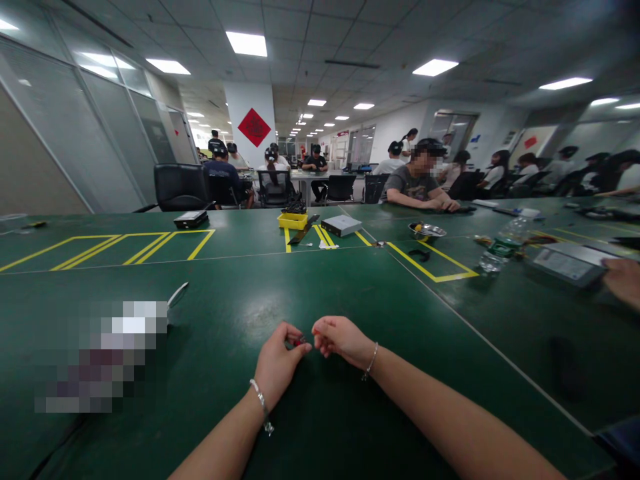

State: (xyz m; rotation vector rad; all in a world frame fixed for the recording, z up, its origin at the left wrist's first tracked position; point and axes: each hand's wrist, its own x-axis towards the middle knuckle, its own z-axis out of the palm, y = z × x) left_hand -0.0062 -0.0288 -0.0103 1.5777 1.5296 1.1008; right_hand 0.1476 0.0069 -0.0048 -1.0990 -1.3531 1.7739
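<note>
Over table [350,280], left hand [277,365] and right hand [341,340] fingers pinching red piece [300,341], crosswise

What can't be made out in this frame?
Head view only.
The small part in the left hand: tiny, half covered by fingers.
The right hand: curled fingers hide any grip.
The object on the table, left: pixelated.
Far right, another person's hand: cut by the edge.

The table [240,287] is dark green with yellow lines, the tray [293,221] yellow, the chair [181,187] black, the small piece [300,341] red.
</note>
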